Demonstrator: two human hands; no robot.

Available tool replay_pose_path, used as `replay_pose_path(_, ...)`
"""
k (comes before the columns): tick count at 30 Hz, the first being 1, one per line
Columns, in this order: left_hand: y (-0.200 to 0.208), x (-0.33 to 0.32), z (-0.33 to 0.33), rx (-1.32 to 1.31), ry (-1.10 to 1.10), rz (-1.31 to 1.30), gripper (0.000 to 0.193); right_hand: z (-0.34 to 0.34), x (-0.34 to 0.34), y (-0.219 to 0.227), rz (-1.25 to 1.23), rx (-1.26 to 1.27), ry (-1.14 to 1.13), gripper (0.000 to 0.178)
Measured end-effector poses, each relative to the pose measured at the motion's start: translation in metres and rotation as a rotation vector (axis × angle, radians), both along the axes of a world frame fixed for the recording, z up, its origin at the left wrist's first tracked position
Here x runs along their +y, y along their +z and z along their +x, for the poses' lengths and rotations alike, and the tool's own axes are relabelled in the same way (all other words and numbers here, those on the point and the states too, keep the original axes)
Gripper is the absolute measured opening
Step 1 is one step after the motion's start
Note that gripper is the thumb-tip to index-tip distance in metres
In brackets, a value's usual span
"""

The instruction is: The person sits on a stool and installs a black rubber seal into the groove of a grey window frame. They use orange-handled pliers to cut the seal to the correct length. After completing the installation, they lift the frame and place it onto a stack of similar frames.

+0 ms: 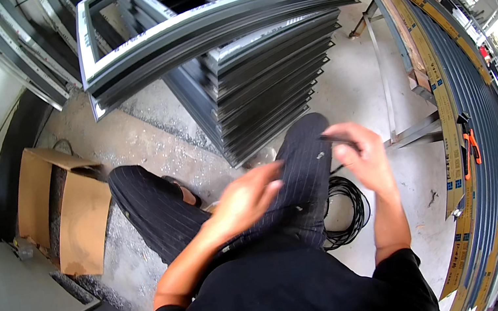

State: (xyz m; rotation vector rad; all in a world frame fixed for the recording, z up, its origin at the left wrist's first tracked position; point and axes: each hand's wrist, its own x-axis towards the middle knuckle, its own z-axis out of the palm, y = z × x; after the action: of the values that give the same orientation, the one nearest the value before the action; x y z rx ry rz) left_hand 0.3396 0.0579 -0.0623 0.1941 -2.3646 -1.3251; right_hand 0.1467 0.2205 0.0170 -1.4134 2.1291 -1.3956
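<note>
My left hand (245, 201) is over my lap, blurred by motion. Its fingers stretch to the right with the thumb a little apart, and nothing shows in them. Above my right knee, my right hand (363, 155) is closed on a small dark strip (338, 139) that juts out to the left between thumb and fingers. Its exact kind is too small and blurred to make out. Beyond my knees stands a stack of dark grey window frames (278, 77). The top frame (219, 24) lies askew on it, with whitish film along its upper face.
A coil of black cable (356, 216) lies on the floor by my right leg. An open cardboard box (83, 218) stands to the left. Long grey profiles (493, 179) line the right side, with orange-handled pliers (474, 149) on them. More profiles (25, 55) lean at the back left.
</note>
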Motion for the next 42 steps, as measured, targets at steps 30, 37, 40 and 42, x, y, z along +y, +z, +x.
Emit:
replay_pose_path(30,0.042,-0.132,-0.088,0.212,0.066,0.81,0.03,-0.103,0.183,0.093,0.949,0.841,-1.219,0.049)
replay_pose_path(37,0.065,-0.206,0.062,0.377,0.494,0.439,0.034,-0.211,0.339,0.068,0.934,0.435,-0.88,0.09)
replay_pose_path(40,0.103,-0.229,0.159,0.514,0.915,0.187,0.035,-0.228,0.323,0.07,0.906,0.466,-0.842,0.08)
replay_pose_path(42,0.121,-0.24,0.207,0.553,1.07,0.17,0.037,-0.217,0.295,0.093,1.007,0.227,-0.93,0.068)
